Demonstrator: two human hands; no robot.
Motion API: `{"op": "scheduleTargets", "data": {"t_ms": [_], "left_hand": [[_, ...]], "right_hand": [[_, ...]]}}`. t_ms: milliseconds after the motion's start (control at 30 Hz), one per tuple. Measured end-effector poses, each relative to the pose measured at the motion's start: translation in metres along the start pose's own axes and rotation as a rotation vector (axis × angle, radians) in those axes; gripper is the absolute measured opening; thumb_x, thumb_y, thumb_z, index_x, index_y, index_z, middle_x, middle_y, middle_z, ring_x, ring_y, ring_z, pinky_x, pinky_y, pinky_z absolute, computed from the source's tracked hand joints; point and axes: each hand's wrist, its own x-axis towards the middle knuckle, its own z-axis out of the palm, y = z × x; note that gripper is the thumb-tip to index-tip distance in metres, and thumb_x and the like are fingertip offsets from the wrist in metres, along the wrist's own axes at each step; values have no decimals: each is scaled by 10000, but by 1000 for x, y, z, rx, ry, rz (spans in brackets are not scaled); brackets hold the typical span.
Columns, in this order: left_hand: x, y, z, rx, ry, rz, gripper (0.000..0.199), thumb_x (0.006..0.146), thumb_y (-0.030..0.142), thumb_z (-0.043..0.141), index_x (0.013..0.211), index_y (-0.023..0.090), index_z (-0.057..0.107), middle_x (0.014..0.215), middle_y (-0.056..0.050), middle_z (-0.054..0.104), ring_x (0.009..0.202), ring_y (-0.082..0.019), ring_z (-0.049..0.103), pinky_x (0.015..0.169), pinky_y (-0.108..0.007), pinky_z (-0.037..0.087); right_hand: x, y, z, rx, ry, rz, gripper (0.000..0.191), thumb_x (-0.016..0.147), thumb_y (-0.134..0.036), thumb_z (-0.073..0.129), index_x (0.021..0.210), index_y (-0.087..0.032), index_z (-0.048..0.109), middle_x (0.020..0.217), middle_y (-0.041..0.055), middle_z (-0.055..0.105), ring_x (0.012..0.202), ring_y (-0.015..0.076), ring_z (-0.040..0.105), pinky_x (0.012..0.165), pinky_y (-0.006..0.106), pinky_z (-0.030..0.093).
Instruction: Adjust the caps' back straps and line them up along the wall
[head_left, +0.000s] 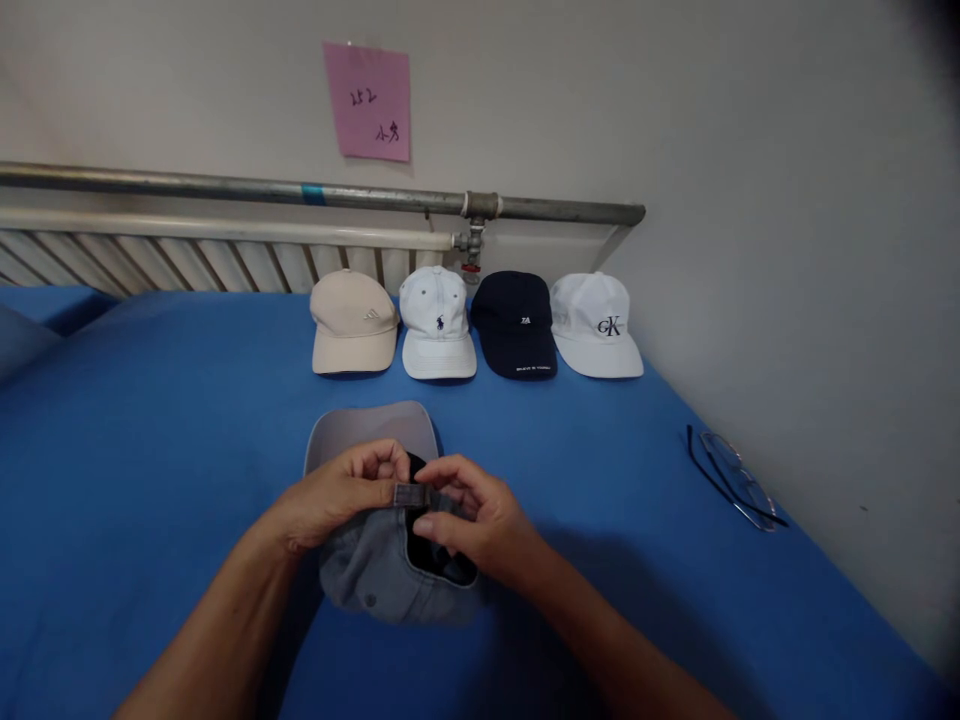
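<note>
A grey baseball cap (375,570) lies on the blue sheet in front of me, its brim pointing away and its back opening facing me. Across that opening runs the cap's adjustable strap (410,495). My left hand (352,490) pinches the strap's left part between thumb and fingers. On the other side, my right hand (476,515) is closed with thumb and fingers about the strap's right part, near the buckle. The fingers partly hide the buckle and the strap's end.
Behind stand a beige cap (352,320), a white cap with a rider logo (439,325), a navy cap (516,325) and a white CK cap (596,325). Glasses (735,478) lie at the right bed edge. A radiator (210,262) and a pipe (225,187) run along the wall.
</note>
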Motion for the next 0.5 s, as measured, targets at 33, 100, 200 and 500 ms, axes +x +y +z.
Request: {"op": "scheduleTargets", "data": {"t_ms": [33, 100, 200, 500], "left_hand": [[0, 0, 0, 3, -6, 6, 231, 740, 275, 746, 728, 162, 544, 630, 60, 424, 580, -71, 362, 552, -191, 312], [-1, 1, 0, 14, -27, 11, 212, 757, 278, 722, 744, 166, 542, 638, 58, 423, 584, -74, 362, 552, -193, 312], [-5, 8, -2, 100, -63, 15, 129, 792, 266, 653, 790, 179, 558, 656, 50, 432, 587, -85, 356, 545, -204, 302], [-13, 19, -2, 410, -150, 83, 214, 880, 360, 566, 763, 181, 545, 723, 25, 469, 670, -125, 401, 615, -257, 335]], "right_hand": [[0, 1, 1, -62, 25, -40, 287, 667, -214, 734, 938, -225, 639, 822, -29, 637, 661, 98, 555, 589, 221, 453], [-1, 2, 2, -174, 59, -102, 216, 698, -239, 722, 902, -223, 651, 796, -23, 636, 703, 120, 562, 649, 250, 458], [-1, 3, 3, -267, 94, -174, 165, 730, -233, 699, 888, -228, 653, 794, -14, 642, 724, 139, 574, 692, 276, 464], [-6, 2, 7, -433, 81, -398, 214, 759, -168, 675, 962, -224, 638, 869, 11, 661, 757, 146, 610, 717, 278, 474]]}}
